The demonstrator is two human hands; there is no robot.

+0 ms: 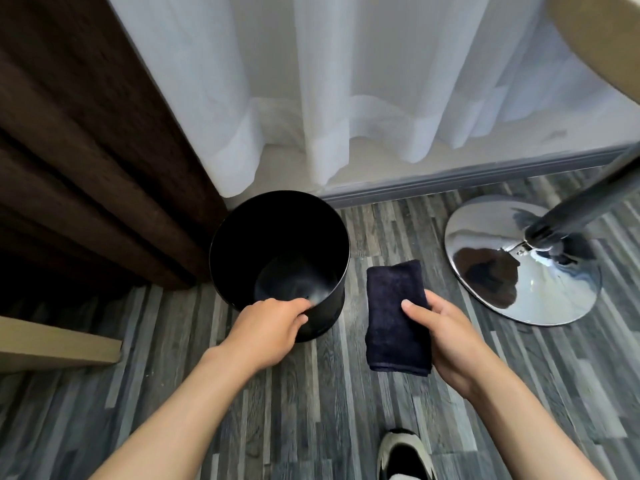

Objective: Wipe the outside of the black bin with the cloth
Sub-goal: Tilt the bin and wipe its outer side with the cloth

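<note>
black bin (239, 258): round, upright, open, on floor | cloth (391, 306): dark, folded, just right of bin

Place: furnished room, home or hotel | sheer curtain (346, 81) top centre | brown drape (86, 150) left | plank floor (311, 393) | chrome table base (519, 268) right

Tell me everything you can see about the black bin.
The black bin is a round, open-topped container with smooth, slightly glossy walls; whether metal or plastic is unclear. It stands upright on the grey wood-look floor, close to the brown curtain and the white sheer curtain. It looks empty, with a bare bottom and no liner. The left hand grips its near rim, fingers curled inside. The dark folded cloth, held by the right hand, is just to its right, not touching it.
</note>
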